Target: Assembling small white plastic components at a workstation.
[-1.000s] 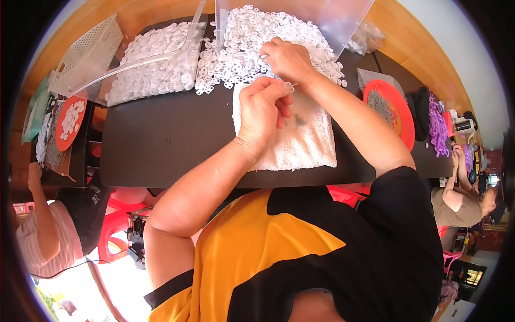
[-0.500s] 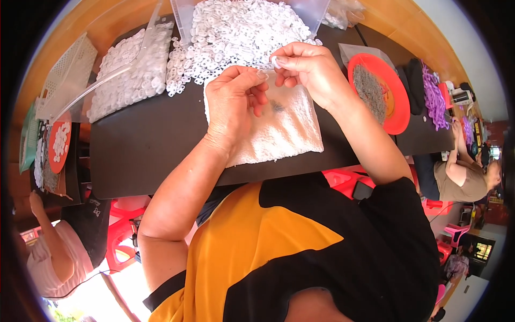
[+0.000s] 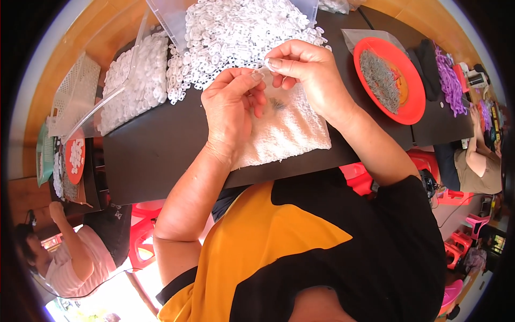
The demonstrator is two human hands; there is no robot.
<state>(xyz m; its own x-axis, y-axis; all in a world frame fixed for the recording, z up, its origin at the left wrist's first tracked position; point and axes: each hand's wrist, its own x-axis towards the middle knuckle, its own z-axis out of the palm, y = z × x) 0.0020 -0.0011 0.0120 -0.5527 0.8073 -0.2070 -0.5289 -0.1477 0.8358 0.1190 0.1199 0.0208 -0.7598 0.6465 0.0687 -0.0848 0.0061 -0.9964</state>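
Over the pale towel [image 3: 289,139], my two hands almost meet at the fingertips. My right hand [image 3: 314,72] pinches a small white plastic piece [image 3: 267,63] between thumb and index finger. Just left of it, my left hand [image 3: 230,99] is closed in a pinch, its other fingers curled; whatever its tips hold is too small to make out. A little patch of thin grey pieces [image 3: 277,103] lies on the towel below the hands. Beyond them spreads a big heap of small white oval pieces [image 3: 241,32], spilling out of a clear plastic bin [image 3: 167,21].
A red plate [image 3: 413,107] with thin grey metal-looking pieces [image 3: 378,80] stands at the right. Left of the heap lies a clear bag of white pieces [image 3: 137,80]. Purple strips [image 3: 450,80] lie far right. One person [image 3: 80,255] sits at left, another [image 3: 477,166] at right.
My fingertips have come slightly closer together, the right hand's white piece nearing the left hand's pinch. The whole view has shifted a little; both hands keep their grip.
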